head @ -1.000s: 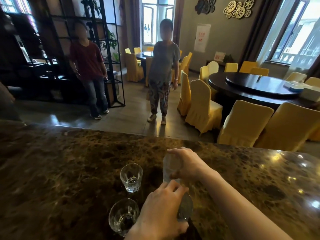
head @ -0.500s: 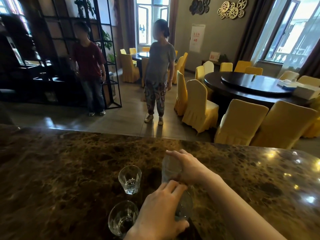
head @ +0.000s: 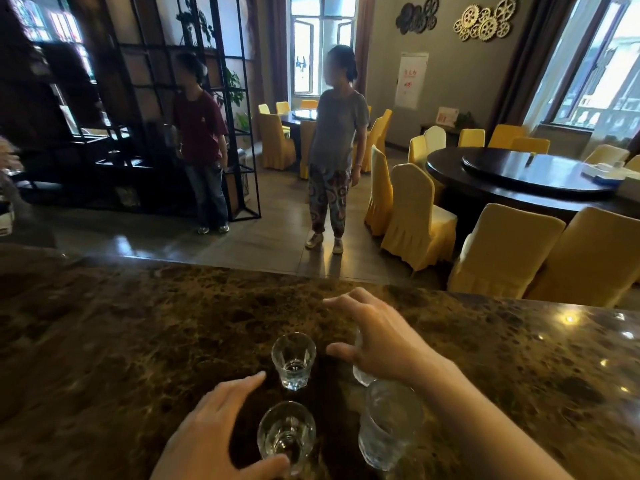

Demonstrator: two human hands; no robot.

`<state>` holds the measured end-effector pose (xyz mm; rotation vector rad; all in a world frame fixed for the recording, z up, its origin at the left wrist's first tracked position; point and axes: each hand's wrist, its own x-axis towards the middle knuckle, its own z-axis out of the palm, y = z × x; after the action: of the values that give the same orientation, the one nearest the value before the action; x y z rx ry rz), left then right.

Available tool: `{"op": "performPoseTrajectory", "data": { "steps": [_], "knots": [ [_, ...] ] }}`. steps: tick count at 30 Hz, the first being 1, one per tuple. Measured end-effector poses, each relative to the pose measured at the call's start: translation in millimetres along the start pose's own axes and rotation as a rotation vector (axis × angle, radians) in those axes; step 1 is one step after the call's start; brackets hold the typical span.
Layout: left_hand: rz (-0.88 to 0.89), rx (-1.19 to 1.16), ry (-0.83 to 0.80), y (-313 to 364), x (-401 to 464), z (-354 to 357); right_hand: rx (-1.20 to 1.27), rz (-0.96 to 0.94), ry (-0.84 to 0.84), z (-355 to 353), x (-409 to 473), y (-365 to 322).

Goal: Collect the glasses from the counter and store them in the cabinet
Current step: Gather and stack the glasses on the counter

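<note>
Four clear glasses stand upright on the counter [head: 138,341]: a faceted glass [head: 293,360] between both hands, a near glass [head: 286,436] beside the left hand [head: 214,434], a frosted glass [head: 389,427] under the right forearm, and a half-hidden glass [head: 360,374] under the right hand [head: 377,344].

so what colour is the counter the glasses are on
Dark brown marble with tan mottling, clearest in the head view.
</note>
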<state>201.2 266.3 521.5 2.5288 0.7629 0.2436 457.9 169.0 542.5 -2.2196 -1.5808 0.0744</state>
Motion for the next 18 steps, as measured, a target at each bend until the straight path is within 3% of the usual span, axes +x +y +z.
{"op": "performPoseTrajectory", "data": {
  "steps": [3,10,18],
  "knots": [
    [-0.021,0.007,-0.062,-7.6,1.6,-7.1,0.005,-0.009,-0.127,31.3,20.9,-22.6],
    [0.138,0.110,-0.209,-2.7,25.2,31.4,-0.119,0.055,-0.369,76.6,53.6,-34.6],
    [0.201,0.148,-0.315,-2.7,41.0,43.6,-0.205,0.012,-0.451,88.2,65.0,-39.5]
  ]
}}
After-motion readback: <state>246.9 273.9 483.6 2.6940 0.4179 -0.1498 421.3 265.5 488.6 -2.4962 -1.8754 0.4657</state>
